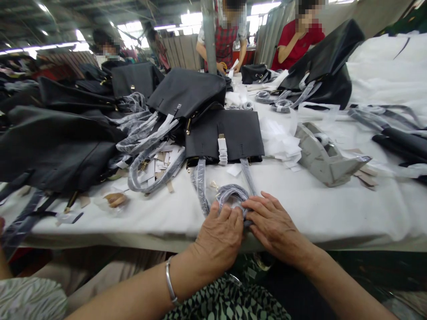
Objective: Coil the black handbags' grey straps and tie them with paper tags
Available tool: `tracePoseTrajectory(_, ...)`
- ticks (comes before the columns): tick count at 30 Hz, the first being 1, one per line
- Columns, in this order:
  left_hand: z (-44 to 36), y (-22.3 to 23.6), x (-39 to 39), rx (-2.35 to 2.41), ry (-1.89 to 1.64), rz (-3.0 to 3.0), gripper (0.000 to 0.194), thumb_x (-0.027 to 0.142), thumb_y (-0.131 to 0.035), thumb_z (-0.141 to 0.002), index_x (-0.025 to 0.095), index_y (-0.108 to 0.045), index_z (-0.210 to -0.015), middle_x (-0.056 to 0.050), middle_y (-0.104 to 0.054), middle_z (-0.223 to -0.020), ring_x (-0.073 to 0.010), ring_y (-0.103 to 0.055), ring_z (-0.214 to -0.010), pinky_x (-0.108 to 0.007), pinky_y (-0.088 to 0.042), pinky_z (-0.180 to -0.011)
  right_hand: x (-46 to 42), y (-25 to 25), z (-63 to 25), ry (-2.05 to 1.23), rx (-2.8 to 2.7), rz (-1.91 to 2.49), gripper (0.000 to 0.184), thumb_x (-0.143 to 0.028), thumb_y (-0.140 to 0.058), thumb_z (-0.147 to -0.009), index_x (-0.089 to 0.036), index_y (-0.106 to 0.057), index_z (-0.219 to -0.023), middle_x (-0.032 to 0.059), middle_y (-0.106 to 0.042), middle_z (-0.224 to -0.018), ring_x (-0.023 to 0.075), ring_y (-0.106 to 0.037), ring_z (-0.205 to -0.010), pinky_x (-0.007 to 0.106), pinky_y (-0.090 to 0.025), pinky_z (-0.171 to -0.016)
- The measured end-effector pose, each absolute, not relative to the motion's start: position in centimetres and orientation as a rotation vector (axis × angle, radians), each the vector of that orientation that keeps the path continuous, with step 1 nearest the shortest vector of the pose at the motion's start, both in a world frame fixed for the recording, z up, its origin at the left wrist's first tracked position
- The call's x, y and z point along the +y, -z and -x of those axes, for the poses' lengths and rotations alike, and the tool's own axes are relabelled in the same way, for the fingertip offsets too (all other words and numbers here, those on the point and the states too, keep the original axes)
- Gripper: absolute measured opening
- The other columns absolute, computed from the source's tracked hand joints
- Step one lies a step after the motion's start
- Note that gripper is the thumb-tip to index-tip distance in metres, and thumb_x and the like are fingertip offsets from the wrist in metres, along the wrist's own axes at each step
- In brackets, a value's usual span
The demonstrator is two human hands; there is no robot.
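Note:
At the table's front edge, a plastic-wrapped bag strap [232, 189] lies wound into a coil. My left hand [220, 233] grips the near left side of this coil with bent fingers. From the right, my right hand [274, 227] presses its fingers together around the other side. Just beyond lies a black handbag [227, 126], its wrapped handles [201, 184] reaching toward me on both sides of the coil. A white-wrapped tab [222, 150] hangs at the middle of the bag. My fingertips and thumbs are partly hidden.
More black handbags [60, 149] are piled at left, with tangled wrapped straps [140, 126] and small paper pieces [163, 164]. A grey tape dispenser [328, 155] and white papers [280, 140] are at right. Behind a post [209, 35], people work across the white-covered table [336, 213].

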State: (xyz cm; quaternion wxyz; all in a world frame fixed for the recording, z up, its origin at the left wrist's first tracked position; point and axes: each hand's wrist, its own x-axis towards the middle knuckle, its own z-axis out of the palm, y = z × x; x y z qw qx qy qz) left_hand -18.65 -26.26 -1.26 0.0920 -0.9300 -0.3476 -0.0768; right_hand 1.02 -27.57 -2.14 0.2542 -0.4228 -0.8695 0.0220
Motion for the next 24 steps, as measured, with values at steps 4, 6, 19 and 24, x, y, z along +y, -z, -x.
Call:
tracePoseTrajectory(4, 19.0, 2.5, -25.9, -0.960, 0.273, 2.776, 0.040, 0.037, -0.057, -0.089, 0.013, -0.050, -0.120, -0.008, -0.056, -0.110, -0.0263, -0.047, -0.105, -0.049, -0.030, -0.101, -28.1, 2.0, -1.5, 0.022, -2.330, 1.163, 0.020, -0.015, -0.054, -0.087, -0.018, -0.060, -0.106, 0.0085, -0.055, -0.127, 0.0244, -0.046, -0.120, 0.048, -0.031, -0.109)
tracePoseTrajectory(6, 19.4, 2.2, -25.1, -0.871, 0.264, 2.819, 0.042, 0.044, -0.058, -0.088, 0.015, -0.051, -0.117, -0.007, -0.056, -0.107, -0.0260, -0.047, -0.106, -0.049, -0.029, -0.103, -28.3, 1.8, -1.7, 0.075, -2.293, 1.157, 0.027, -0.016, -0.055, -0.088, -0.017, -0.057, -0.115, 0.0106, -0.054, -0.129, 0.0245, -0.046, -0.120, 0.046, -0.034, -0.107)
tracePoseTrajectory(19, 20.9, 2.1, -23.9, -1.019, 0.656, 3.041, 0.021, 0.023, -0.057, -0.086, 0.022, -0.058, -0.107, -0.005, -0.058, -0.108, -0.0267, -0.043, -0.114, -0.046, -0.034, -0.100, -27.3, 1.2, -0.9, -0.086, -2.359, 1.301, 0.027, -0.022, -0.063, -0.083, -0.027, -0.062, -0.110, 0.0004, -0.060, -0.118, 0.0207, -0.046, -0.115, 0.043, -0.027, -0.109)
tracePoseTrajectory(24, 21.2, 2.6, -23.1, -0.927, 0.688, 3.184, 0.017, 0.020, -0.053, -0.087, 0.023, -0.058, -0.104, -0.005, -0.059, -0.101, -0.0264, -0.046, -0.108, -0.046, -0.037, -0.097, -27.2, 0.2, -0.8, -0.153, -2.424, 1.294, 0.027, -0.025, -0.063, -0.083, -0.027, -0.061, -0.110, 0.0009, -0.061, -0.113, 0.0200, -0.047, -0.111, 0.040, -0.026, -0.108)
